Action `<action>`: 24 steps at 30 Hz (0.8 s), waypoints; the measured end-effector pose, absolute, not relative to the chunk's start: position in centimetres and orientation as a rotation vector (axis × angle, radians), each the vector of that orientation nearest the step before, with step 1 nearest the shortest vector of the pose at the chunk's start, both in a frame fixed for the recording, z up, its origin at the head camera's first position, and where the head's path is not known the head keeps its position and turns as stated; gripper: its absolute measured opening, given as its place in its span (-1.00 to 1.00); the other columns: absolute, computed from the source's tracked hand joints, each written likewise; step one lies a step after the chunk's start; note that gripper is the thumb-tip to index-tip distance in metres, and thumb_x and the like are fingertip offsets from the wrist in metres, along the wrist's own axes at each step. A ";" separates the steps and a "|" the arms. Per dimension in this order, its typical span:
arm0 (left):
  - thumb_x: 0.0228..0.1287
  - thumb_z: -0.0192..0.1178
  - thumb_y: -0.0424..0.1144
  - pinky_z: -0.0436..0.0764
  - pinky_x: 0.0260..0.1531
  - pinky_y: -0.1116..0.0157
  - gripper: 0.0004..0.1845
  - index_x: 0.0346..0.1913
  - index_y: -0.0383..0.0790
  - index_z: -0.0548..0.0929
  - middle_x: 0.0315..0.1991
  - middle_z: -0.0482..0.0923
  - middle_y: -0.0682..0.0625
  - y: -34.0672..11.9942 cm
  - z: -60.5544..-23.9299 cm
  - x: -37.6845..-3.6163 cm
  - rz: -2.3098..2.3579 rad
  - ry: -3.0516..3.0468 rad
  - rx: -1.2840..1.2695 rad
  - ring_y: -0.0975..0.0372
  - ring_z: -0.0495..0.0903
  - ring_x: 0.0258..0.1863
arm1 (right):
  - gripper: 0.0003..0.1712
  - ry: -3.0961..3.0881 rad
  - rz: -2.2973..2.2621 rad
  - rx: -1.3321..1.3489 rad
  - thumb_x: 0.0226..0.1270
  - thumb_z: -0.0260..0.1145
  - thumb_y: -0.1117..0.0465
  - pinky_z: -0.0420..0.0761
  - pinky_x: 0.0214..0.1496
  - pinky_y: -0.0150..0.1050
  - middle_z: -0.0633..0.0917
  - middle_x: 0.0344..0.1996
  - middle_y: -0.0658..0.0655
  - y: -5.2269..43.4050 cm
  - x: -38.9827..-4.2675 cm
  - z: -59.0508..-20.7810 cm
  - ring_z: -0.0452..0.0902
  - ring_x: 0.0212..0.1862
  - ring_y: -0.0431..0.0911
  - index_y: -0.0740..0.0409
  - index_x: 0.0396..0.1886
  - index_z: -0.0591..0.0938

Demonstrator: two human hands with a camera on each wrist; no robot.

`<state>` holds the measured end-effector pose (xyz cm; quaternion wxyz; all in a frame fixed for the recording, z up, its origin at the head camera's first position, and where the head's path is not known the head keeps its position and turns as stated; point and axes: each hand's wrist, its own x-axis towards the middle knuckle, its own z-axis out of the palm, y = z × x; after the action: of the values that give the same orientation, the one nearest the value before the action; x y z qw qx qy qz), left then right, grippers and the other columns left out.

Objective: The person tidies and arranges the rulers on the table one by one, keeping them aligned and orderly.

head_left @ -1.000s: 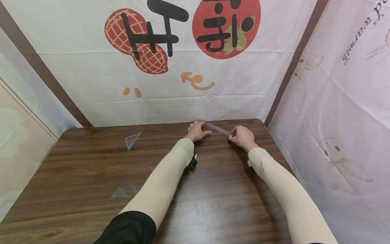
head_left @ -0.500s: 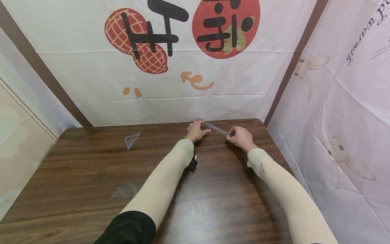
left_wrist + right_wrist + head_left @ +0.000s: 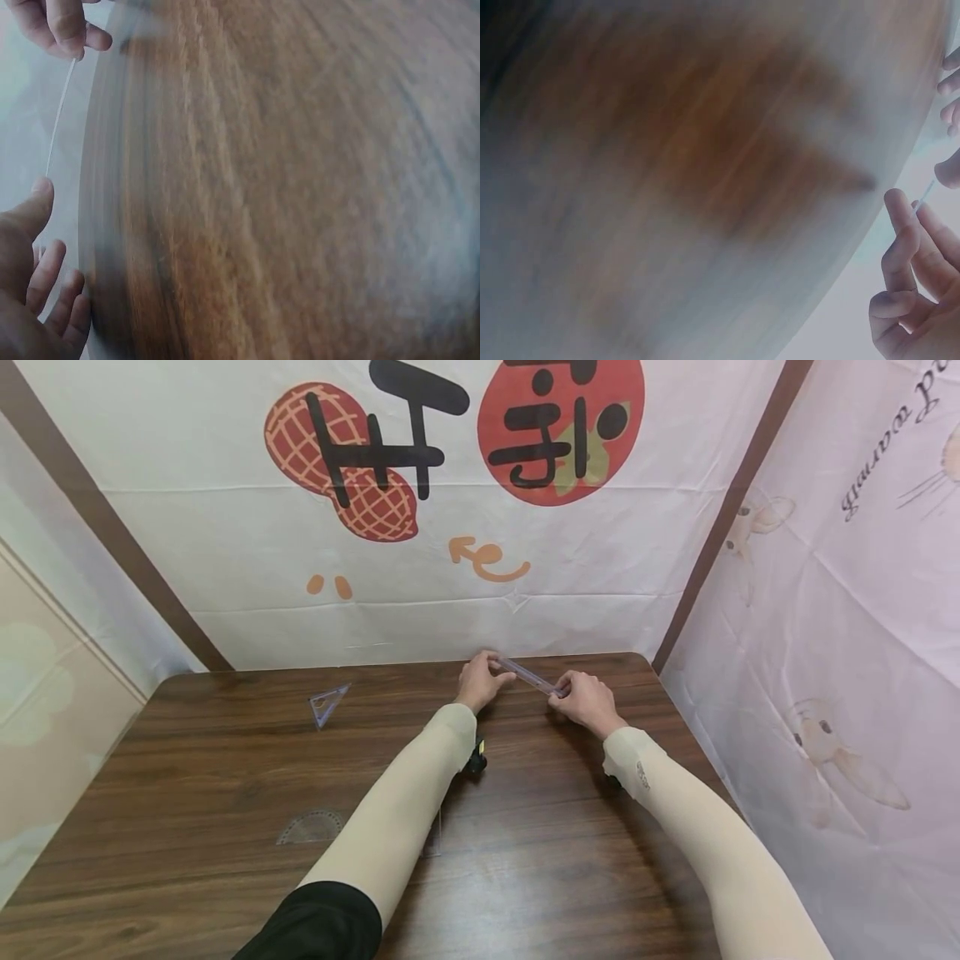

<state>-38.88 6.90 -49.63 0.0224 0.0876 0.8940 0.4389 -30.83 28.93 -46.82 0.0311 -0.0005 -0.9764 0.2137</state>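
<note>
A clear plastic ruler [image 3: 528, 676] is held between my two hands near the far edge of the brown wooden table [image 3: 570, 860]. My left hand [image 3: 485, 677] pinches its far left end and my right hand [image 3: 583, 697] pinches its near right end. The left wrist view shows the ruler [image 3: 60, 112] edge-on as a thin line, running from my left thumb [image 3: 34, 210] up to the right hand [image 3: 64, 26]. In the blurred right wrist view only curled fingers [image 3: 911, 277] and a sliver of the ruler [image 3: 924, 195] are visible.
A small clear set square [image 3: 327, 703] lies at the table's far left. A clear protractor [image 3: 310, 828] lies near the front left, beside my left forearm. Printed cloth walls [image 3: 450, 568] close in the back and the right side.
Both hands have moved slightly left with the ruler between them. The right hand has drawn a little closer to the left one. Nothing else on the table has moved.
</note>
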 end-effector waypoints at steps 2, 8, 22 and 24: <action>0.43 0.47 -0.02 0.37 0.47 0.02 -0.33 0.48 -0.18 0.51 0.26 0.69 -0.06 6.7 -49.6 -38.8 1.384 2.764 0.255 -0.01 0.48 0.37 | -0.72 -3.004 0.678 0.006 0.41 0.42 0.04 0.69 -0.13 0.03 0.84 -0.19 0.03 28.6 -30.7 -46.8 0.75 -0.22 -0.01 0.09 -0.02 0.77; 0.42 0.48 -0.05 0.43 0.41 -0.01 -0.35 0.45 -0.18 0.52 0.23 0.70 -0.05 6.2 -49.7 -39.0 1.417 2.767 0.234 -0.01 0.50 0.33 | -0.74 -2.996 0.726 0.032 0.42 0.40 0.07 0.68 -0.10 0.04 0.84 -0.21 0.01 28.0 -30.5 -46.9 0.76 -0.23 -0.04 0.10 -0.02 0.75; 0.43 0.47 -0.06 0.46 0.43 0.00 -0.34 0.48 -0.21 0.53 0.22 0.71 -0.09 4.9 -48.8 -38.3 1.424 2.756 0.279 -0.01 0.53 0.35 | -0.70 -2.926 0.950 0.138 0.45 0.45 0.19 0.69 0.01 0.07 0.83 -0.22 0.09 26.8 -29.7 -46.9 0.78 -0.26 -0.05 0.20 0.09 0.75; 0.42 0.47 -0.07 0.48 0.42 0.01 -0.33 0.47 -0.23 0.53 0.20 0.71 -0.10 4.7 -48.7 -38.3 1.436 2.744 0.297 -0.01 0.56 0.33 | -0.69 -2.910 0.977 0.160 0.46 0.46 0.21 0.69 0.05 0.07 0.83 -0.22 0.11 26.7 -29.6 -47.0 0.78 -0.27 -0.07 0.23 0.11 0.75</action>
<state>-38.26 4.68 -48.67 0.0151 0.0954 0.8818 0.4616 -29.61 26.65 -46.96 0.0341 0.0519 -0.9462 0.3177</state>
